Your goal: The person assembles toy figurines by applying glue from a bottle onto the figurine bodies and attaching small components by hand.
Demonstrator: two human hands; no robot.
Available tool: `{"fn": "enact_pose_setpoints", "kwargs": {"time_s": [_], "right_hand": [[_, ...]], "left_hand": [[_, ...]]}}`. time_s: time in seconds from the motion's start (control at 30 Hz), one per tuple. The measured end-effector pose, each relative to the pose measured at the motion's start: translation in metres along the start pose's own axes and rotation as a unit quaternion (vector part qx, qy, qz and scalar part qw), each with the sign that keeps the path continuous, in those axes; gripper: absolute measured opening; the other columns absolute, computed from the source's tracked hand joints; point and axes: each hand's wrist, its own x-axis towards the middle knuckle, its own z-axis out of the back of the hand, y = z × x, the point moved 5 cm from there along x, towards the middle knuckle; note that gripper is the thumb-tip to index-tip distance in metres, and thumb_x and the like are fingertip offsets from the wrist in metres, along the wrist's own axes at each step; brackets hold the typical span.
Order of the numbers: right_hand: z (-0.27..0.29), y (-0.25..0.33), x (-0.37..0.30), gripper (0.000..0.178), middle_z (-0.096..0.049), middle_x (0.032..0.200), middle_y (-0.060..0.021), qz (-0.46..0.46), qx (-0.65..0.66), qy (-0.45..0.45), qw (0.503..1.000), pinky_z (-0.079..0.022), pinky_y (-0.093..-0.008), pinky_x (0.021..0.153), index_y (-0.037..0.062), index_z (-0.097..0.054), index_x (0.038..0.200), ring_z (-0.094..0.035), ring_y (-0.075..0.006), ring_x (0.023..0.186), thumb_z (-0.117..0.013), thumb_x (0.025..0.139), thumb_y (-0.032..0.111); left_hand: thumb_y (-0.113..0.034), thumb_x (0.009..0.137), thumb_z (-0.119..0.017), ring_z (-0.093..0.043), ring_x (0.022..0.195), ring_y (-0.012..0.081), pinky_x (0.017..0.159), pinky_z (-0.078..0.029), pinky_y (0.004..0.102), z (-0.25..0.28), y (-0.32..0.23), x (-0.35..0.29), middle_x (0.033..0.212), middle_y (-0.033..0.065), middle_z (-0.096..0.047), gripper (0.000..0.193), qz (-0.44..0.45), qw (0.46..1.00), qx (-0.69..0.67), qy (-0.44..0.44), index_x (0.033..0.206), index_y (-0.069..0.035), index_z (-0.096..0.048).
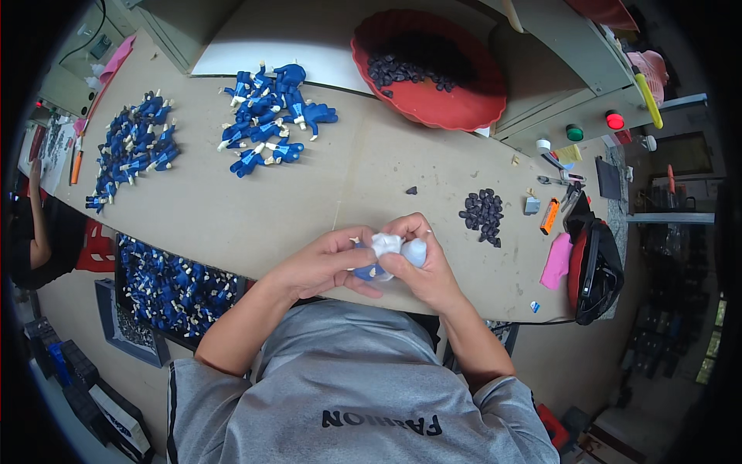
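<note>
Close to my body, over the table's near edge, my left hand (338, 259) is closed on a small blue figurine (371, 271), mostly hidden by the fingers. My right hand (425, 271) meets it, gripping a pale, rounded piece (414, 251) that looks like a small soft bottle or wad; its kind is unclear. Between the two hands a crumpled white wad (388, 244), perhaps cloth or cotton, presses near the figurine. Beyond my right hand lies a pile of small dark pieces (481, 215), with one stray dark piece (411, 190) apart from it.
Blue figurines lie in two groups, a left one (135, 147) and a middle one (267, 112). A red scalloped tray (456, 116) of dark pieces stands at the back. An orange cutter (549, 216) and black bag (599, 267) lie right. Lower left, a crate (185, 340) holds more figurines.
</note>
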Motion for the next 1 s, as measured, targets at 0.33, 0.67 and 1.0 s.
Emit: {"fn": "enact_pose_setpoints", "kwargs": {"time_s": [0.33, 0.67, 1.0], "right_hand": [[0.003, -0.003, 0.002, 0.035, -0.049, 0.108, -0.0032, -0.006, 0.003, 0.021, 1.0, -0.043, -0.0277, 0.089, 0.0087, -0.044, 0.112, -0.049, -0.0113, 0.103, -0.071, 0.089, 0.013], [0.002, 0.002, 0.004, 0.038, -0.049, 0.107, -0.0036, -0.038, -0.027, 0.007, 0.999, -0.043, -0.0275, 0.087, 0.0082, -0.043, 0.115, -0.049, -0.011, 0.1, -0.071, 0.09, 0.014], [0.003, -0.006, 0.007, 0.037, -0.049, 0.106, -0.0035, 0.013, 0.066, 0.037, 0.997, -0.042, -0.0277, 0.087, 0.0085, -0.043, 0.115, -0.049, -0.0115, 0.1, -0.07, 0.09, 0.017]], "left_hand": [[-0.02, 0.1, -0.056, -0.064, 0.101, 0.0183, 0.087, -0.059, 0.047, -0.002, 0.003, -0.001, 0.106, 0.0067, -0.059, 0.019, 0.017, 1.0, -0.007, 0.005, 0.111, -0.006, -0.053], [-0.019, 0.1, -0.055, -0.064, 0.103, 0.0187, 0.087, -0.059, 0.0488, 0.0, 0.003, 0.003, 0.111, 0.0071, -0.058, 0.021, -0.021, 0.999, 0.034, 0.016, 0.116, -0.006, -0.051], [-0.02, 0.101, -0.054, -0.063, 0.105, 0.0184, 0.088, -0.058, 0.049, 0.002, 0.008, 0.004, 0.11, 0.007, -0.059, 0.023, 0.036, 0.998, -0.028, 0.04, 0.118, -0.006, -0.051]]}}
